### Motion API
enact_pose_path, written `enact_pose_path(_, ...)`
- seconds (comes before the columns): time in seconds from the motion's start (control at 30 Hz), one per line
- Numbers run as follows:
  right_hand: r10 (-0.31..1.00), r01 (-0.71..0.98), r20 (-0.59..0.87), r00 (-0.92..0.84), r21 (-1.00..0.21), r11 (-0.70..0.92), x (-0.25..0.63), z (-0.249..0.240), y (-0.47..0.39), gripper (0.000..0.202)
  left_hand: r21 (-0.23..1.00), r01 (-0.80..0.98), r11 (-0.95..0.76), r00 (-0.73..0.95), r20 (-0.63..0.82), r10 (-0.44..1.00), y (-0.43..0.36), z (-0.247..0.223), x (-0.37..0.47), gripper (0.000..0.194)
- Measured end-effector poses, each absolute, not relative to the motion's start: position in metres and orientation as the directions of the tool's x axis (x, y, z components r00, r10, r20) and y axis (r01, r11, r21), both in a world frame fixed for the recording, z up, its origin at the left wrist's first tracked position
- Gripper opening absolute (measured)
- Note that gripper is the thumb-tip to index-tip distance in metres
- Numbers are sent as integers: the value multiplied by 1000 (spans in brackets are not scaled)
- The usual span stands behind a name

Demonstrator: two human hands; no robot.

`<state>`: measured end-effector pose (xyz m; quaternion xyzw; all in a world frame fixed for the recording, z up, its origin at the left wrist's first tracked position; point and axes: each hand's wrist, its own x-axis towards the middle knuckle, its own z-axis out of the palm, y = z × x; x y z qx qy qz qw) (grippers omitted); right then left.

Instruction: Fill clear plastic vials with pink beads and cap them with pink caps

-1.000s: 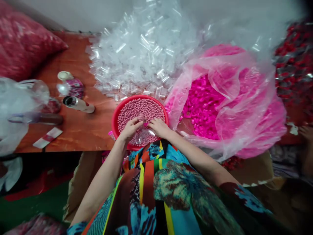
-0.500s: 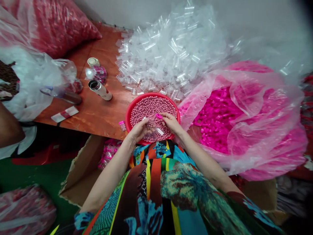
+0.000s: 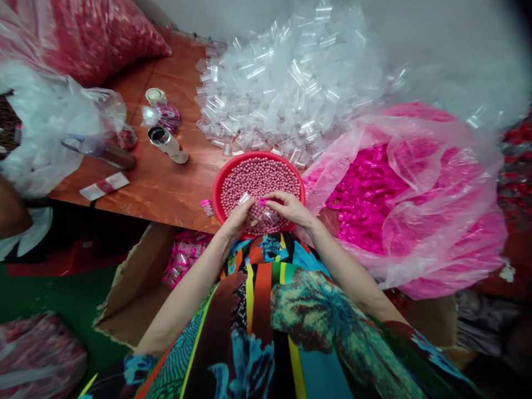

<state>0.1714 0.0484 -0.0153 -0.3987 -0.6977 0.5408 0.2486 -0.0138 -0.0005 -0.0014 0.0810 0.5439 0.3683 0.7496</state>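
A red bowl (image 3: 216, 191) full of small pink beads (image 3: 261, 176) stands at the table's front edge. Over its near half, my left hand (image 3: 239, 218) is closed round a small clear plastic container (image 3: 244, 198). My right hand (image 3: 291, 208) pinches a bright pink cap (image 3: 261, 202) between thumb and fingers, close beside the left fingertips. Other clear containers lie on the beads under my hands, partly hidden by the fingers. Whether the cap touches the held container I cannot tell. Left of the bowl sits a small container with a pink cap (image 3: 206, 208).
Clear containers (image 3: 286, 88) form a big heap behind the bowl. A pink plastic bag (image 3: 440, 216) of pink caps (image 3: 366, 194) lies to the right. Leftward stand a white tumbler (image 3: 168, 145) and a bottle (image 3: 102, 152). A cardboard box (image 3: 133, 288) holds capped containers below the table edge.
My right hand has brought the pink cap leftward to the left hand's fingers. The left fingers have closed in more. The whole view has shifted slightly.
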Motion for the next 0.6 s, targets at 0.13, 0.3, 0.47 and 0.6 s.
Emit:
enact_pose_path(0.13,838,452,18,-545,-836,312,174,-19,45,22,508,-498,702,102,-770,630,-2,-2,-17,27)
enact_pose_path(0.3,920,465,-19,-391,-867,179,163,-25,35,27,539,-512,669,144,-714,685,-3,-5,-19,32)
enact_pose_path(0.47,905,403,-113,-410,-913,68,160,-25,37,22,524,-509,683,158,-723,673,-5,-6,-17,33)
enact_pose_path(0.6,929,345,-159,-334,-938,-37,160,-26,37,24,550,-502,668,190,-684,705,-5,-11,-18,29)
